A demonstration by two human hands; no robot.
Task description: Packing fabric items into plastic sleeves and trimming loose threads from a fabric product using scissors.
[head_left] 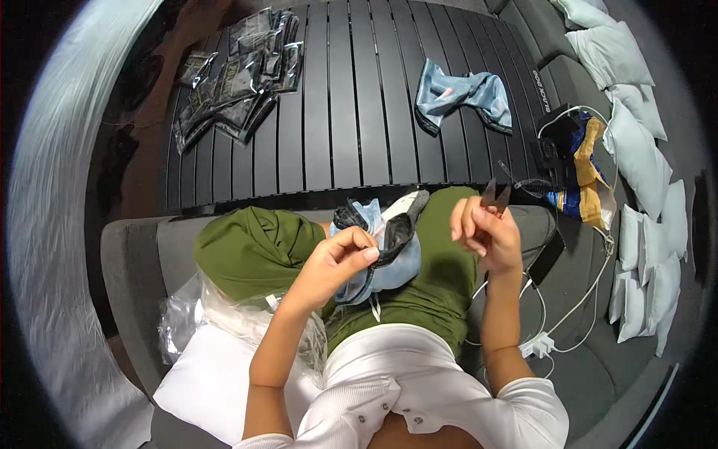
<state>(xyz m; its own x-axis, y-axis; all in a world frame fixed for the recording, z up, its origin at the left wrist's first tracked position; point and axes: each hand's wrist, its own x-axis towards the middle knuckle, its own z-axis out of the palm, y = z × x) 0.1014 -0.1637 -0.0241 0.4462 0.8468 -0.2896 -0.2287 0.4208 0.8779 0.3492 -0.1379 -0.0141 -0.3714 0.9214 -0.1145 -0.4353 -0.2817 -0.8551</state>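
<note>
A light-blue cloth piece with black edging (pixel 398 274) lies bunched on my lap. My left hand (pixel 336 263) pinches its black edge between thumb and fingers. My right hand (pixel 490 233) is raised to the right of the cloth, apart from it. In its fingers is a small pair of dark thread snips (pixel 496 196), blades pointing up and spread. A second light-blue cloth piece with black edging (pixel 465 96) rests crumpled on the black slatted table (pixel 329 97) in front of me.
Several flat, dark items in clear plastic bags (pixel 243 78) are piled at the table's far left. Beside me on the right lie a blue-and-gold packet (pixel 589 172), white cables and a plug (pixel 537 346). Pale pillows (pixel 636 157) line the right. Clear plastic (pixel 179 318) and a white cushion (pixel 206 382) sit left.
</note>
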